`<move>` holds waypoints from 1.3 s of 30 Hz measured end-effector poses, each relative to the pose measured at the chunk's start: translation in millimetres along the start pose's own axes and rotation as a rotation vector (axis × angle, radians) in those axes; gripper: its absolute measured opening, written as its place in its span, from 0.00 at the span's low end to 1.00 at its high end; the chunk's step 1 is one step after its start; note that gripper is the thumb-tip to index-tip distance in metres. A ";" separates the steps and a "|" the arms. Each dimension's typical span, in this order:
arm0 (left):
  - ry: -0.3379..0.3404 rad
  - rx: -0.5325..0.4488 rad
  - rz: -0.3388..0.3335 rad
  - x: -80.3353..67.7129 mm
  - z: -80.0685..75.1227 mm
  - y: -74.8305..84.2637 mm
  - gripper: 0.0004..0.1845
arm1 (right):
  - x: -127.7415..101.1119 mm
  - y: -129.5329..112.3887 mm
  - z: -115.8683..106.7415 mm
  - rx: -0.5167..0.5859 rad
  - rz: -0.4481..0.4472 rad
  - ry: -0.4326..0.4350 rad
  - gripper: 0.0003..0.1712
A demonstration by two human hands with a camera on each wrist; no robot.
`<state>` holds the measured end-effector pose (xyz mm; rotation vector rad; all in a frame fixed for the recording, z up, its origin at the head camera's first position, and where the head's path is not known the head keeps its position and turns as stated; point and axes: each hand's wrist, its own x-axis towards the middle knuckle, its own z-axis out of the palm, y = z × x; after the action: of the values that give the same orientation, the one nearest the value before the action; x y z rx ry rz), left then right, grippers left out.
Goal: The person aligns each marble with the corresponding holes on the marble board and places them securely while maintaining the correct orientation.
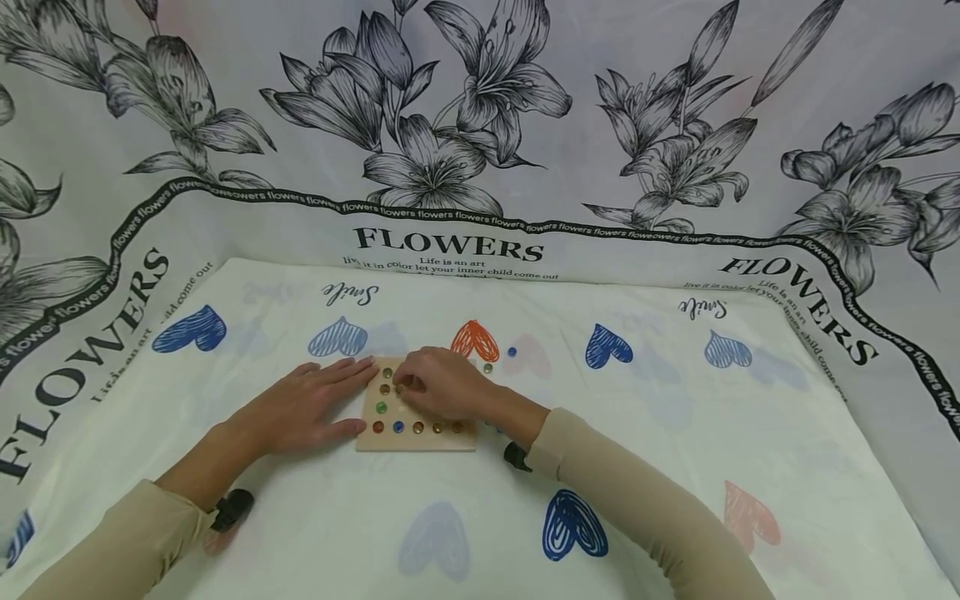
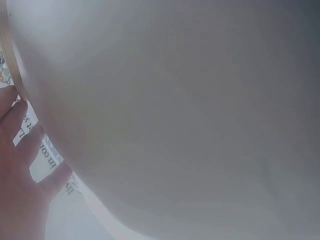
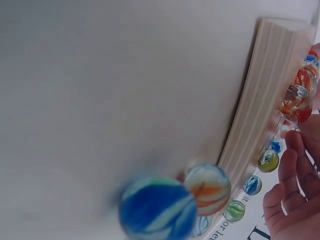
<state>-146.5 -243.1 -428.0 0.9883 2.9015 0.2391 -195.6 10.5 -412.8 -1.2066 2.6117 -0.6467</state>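
A square wooden board (image 1: 416,445) lies on the cloth, with glass marbles along its left and near edges. Among them are a green marble (image 1: 381,407), a blue marble (image 1: 398,427) and a reddish marble (image 1: 378,427). Fingers extended, my left hand (image 1: 311,404) touches the board's left side; the left wrist view shows that hand (image 2: 22,165) only in part. Over the middle of the board, my right hand (image 1: 444,383) bends its fingers and pinches a marble at the fingertips, mostly hidden. In the right wrist view, marbles (image 3: 296,104) sit along the board's top.
Beyond the board on the cloth lie a blue marble (image 1: 512,352) and a greenish marble (image 1: 488,367). Close to the right wrist camera are a large blue-and-white marble (image 3: 157,210) and an orange-striped marble (image 3: 209,190). The white cloth (image 1: 300,533) carries printed hearts.
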 end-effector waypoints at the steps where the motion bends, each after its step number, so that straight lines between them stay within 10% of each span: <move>1: -0.001 0.001 -0.001 0.0 -0.1 0.0 0.42 | 0.1 -0.1 0.2 -0.005 -0.002 0.003 0.12; 21: 0.005 0.001 0.005 -0.1 2.9 -0.4 0.42 | -5.1 4.5 -7.8 0.040 0.033 0.030 0.12; 39: 0.000 0.006 -0.002 0.9 1.1 -0.1 0.42 | -48.4 78.2 -56.1 0.182 0.190 0.198 0.14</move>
<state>-147.1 -242.5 -429.1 0.9854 2.9047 0.2298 -236.5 109.3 -399.7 -0.8693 2.7084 -0.9838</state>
